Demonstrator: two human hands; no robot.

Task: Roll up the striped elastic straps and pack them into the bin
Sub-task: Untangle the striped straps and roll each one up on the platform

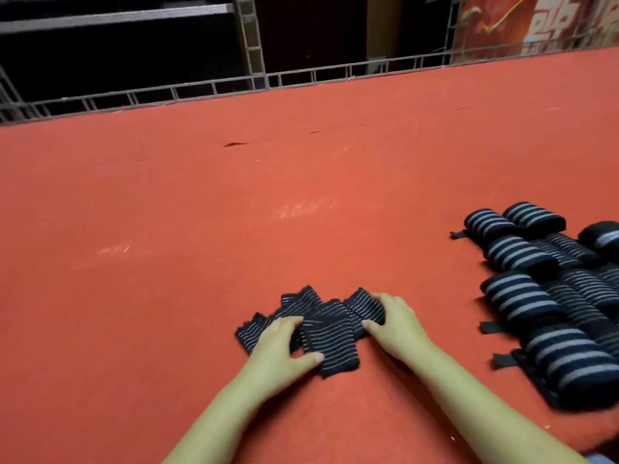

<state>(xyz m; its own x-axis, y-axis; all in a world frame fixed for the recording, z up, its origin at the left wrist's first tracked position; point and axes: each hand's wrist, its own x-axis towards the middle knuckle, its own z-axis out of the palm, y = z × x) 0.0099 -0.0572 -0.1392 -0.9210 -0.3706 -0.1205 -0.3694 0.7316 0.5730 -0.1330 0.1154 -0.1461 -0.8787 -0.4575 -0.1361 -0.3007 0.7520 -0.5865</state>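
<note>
Down near the front edge of the red felt table [234, 202], a little right of its middle, a black strap [330, 333] with thin pale stripes lies folded back and forth on itself in a loose zigzag, flat against the felt. Both bare hands are on it. The left hand [279, 349] lies over the strap's left part, fingers bent down onto the cloth and the thumb [310, 358] stretched out to the right, touching the front fold near its lower corner; whether it pinches the cloth or only presses it cannot be told. The right hand [393, 324] rests on the strap's right end, fingers lying fairly straight over the fabric and the thumb tip against the fold's edge, pressing rather than gripping.

Along the right edge of the table sits a heap of rolled straps [549, 296], black with broader grey stripes, packed side by side and partly stacked, running out of view on the right. Short black tabs [490, 327] stick out from several rolls toward the left. The heap lies well apart from the hands.

At the far edge a low metal rail [214, 87] runs the table's width, with a red poster [542, 21] behind the far right corner.
</note>
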